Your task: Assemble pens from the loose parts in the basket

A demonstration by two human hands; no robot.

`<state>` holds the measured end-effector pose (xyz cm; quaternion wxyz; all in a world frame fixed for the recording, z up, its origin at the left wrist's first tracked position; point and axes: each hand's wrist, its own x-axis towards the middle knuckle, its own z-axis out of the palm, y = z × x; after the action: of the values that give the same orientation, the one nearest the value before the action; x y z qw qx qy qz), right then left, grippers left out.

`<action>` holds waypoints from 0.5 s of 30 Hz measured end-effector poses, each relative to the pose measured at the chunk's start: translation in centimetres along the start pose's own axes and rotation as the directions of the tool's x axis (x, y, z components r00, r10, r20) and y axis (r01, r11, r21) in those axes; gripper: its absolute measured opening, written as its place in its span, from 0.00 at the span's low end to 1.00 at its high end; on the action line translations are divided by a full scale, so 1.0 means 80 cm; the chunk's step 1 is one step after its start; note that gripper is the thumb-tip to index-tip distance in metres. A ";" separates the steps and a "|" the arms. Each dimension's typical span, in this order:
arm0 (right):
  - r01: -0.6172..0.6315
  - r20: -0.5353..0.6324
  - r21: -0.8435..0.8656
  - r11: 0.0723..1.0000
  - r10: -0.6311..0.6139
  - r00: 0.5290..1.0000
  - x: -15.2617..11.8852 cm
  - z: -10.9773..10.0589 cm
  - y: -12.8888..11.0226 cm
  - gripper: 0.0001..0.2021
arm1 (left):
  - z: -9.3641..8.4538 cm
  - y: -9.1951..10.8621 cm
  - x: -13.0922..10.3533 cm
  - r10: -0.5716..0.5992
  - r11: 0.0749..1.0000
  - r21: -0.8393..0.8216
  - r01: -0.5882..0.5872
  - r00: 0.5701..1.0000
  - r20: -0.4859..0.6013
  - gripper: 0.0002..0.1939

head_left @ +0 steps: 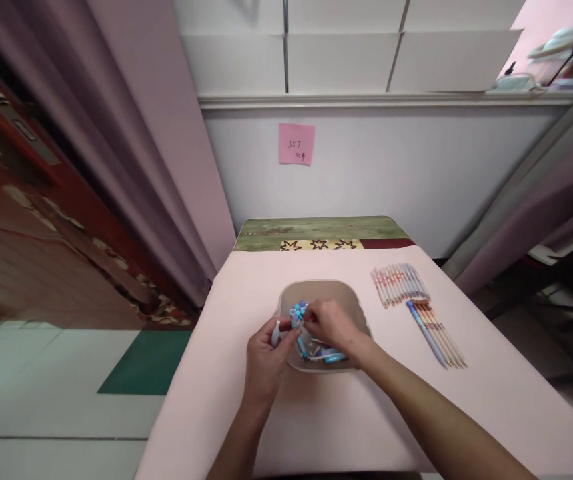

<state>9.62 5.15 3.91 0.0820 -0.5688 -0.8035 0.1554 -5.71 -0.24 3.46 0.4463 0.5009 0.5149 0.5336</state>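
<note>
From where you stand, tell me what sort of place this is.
Likely a room in a home, though a workroom is possible: a mauve curtain hangs at left, the floor looks tiled, and a cloth-covered table stands by the wall.

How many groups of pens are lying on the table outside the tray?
2. The farther group lies right of the tray; the nearer group lies closer to the person. The right arm covers some of the table, so others may be hidden.

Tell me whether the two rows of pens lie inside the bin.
No, the farther row of pens and the nearer row of pens lie on the pink table cover, right of the bin.
</note>
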 end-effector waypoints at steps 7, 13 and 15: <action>0.198 -0.309 0.617 0.762 0.003 0.951 -0.036 -0.069 -0.003 0.08 | 0.004 -0.001 -0.002 0.017 0.995 0.100 -0.019 1.000 0.026 0.10; 0.244 -0.332 0.295 0.924 -0.141 0.933 -0.050 -0.086 -0.017 0.03 | 0.007 0.006 -0.007 0.092 0.969 0.229 -0.097 0.995 0.031 0.08; 0.259 -0.315 0.231 0.938 -0.180 0.932 -0.050 -0.086 -0.016 0.03 | 0.007 0.009 -0.008 0.129 0.961 0.243 -0.130 0.991 0.020 0.08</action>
<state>11.97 2.05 10.98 0.2920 -0.4748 -0.8131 0.1677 -5.06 -0.90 4.08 0.3468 0.5854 0.5418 0.4934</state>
